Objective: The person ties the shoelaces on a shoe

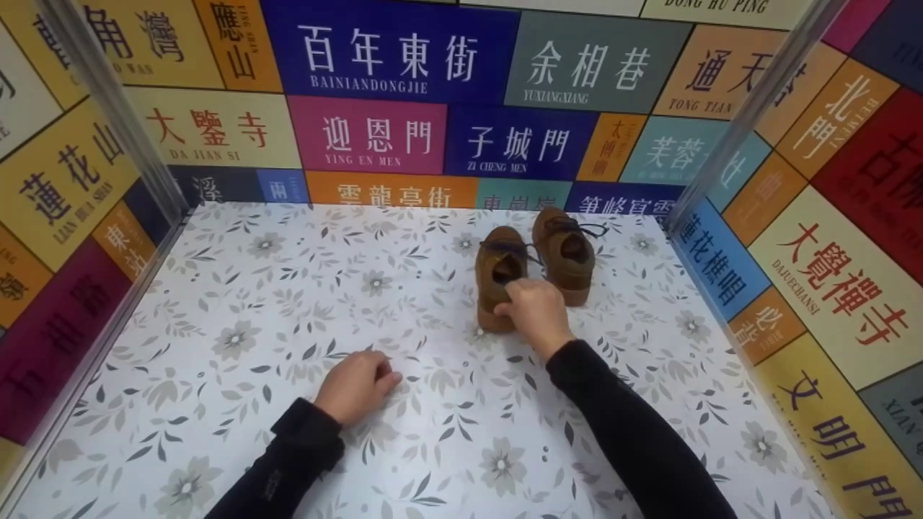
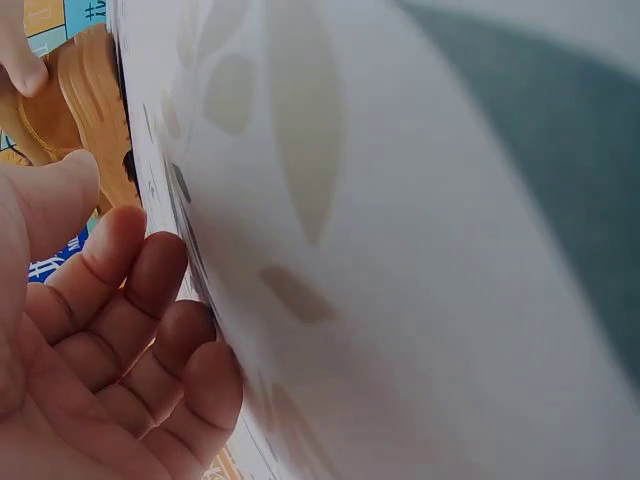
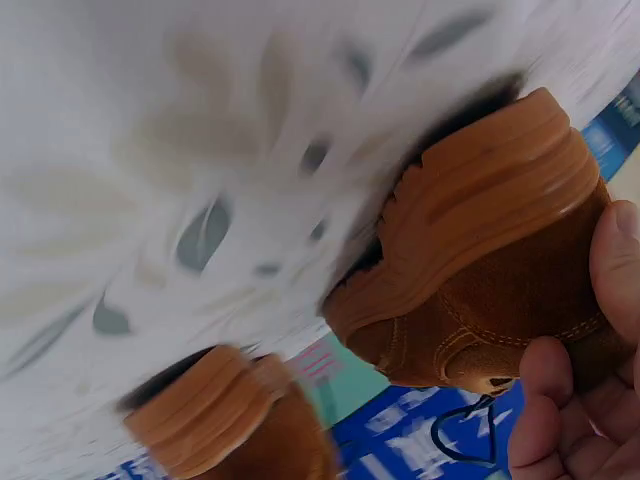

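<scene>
A pair of brown lace-up shoes stands side by side at the back right of the surface in the head view, toes toward the back panel. My right hand (image 1: 537, 313) pinches the heel collar of the left-hand shoe (image 1: 495, 303). In the right wrist view its thumb (image 3: 618, 250) lies at the heel, and the shoe's ridged tan sole (image 3: 470, 205) shows. Just right of it stands the other shoe (image 1: 573, 277), which my hand does not hold. My left hand (image 1: 358, 386) rests on the patterned surface, fingers loosely curled, with nothing in it.
White sheeting with grey leaves and flowers (image 1: 238, 339) covers the surface. Colourful panels with Chinese lettering stand at the back (image 1: 393, 54), left (image 1: 65, 187) and right (image 1: 829, 274), joined by clear corner strips (image 1: 743, 115).
</scene>
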`<state>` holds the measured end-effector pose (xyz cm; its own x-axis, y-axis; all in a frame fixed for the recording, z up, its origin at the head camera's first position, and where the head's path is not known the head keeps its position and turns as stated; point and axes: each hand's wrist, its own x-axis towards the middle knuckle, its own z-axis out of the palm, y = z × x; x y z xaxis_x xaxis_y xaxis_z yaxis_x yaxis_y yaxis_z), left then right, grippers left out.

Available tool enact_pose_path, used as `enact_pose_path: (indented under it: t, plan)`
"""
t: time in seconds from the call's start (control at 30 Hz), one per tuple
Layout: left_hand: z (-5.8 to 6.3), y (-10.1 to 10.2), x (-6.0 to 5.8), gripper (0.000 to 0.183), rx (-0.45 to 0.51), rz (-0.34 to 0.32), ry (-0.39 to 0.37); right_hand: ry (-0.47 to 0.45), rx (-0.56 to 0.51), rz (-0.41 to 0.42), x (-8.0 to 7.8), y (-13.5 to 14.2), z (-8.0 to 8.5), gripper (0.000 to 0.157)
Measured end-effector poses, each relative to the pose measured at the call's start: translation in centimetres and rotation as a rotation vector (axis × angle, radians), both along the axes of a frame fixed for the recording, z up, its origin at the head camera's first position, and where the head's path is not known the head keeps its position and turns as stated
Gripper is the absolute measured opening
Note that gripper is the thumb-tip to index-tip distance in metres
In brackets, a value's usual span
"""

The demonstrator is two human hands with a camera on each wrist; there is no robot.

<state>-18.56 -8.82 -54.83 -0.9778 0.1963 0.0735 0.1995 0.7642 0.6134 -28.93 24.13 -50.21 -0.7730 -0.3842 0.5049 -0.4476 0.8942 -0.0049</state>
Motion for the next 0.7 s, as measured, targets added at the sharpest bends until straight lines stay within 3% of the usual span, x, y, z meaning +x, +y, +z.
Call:
enact_pose_path:
  t: [0.13,0.27,0.37,0.47,0.63,0.7]
  plan:
    - [0.1,0.2,0.1,0.023,-0.002,-0.009,-0.004,-0.075,-0.051,-0.166,-3.0,1.9,0.3,0.036]
    - [0.1,0.2,0.0,0.023,-0.002,-0.007,-0.018,-0.183,-0.083,-0.219,-4.0,2.9,0.6,0.037]
    - [0.1,0.1,-0.1,0.023,0.005,-0.005,-0.031,-0.274,-0.112,-0.198,-3.6,3.3,0.8,0.055]
    - [0.1,-0.2,-0.4,0.023,0.014,0.003,-0.041,-0.280,-0.170,-0.192,-2.5,3.9,0.8,0.070]
    - [0.9,-1.8,-1.4,0.018,0.021,0.065,-0.021,-0.185,-0.276,-0.257,-0.7,6.8,1.0,0.068]
    - [1.4,-2.9,-2.1,0.019,0.017,0.100,0.025,-0.182,-0.293,-0.307,-0.2,8.6,1.0,0.068]
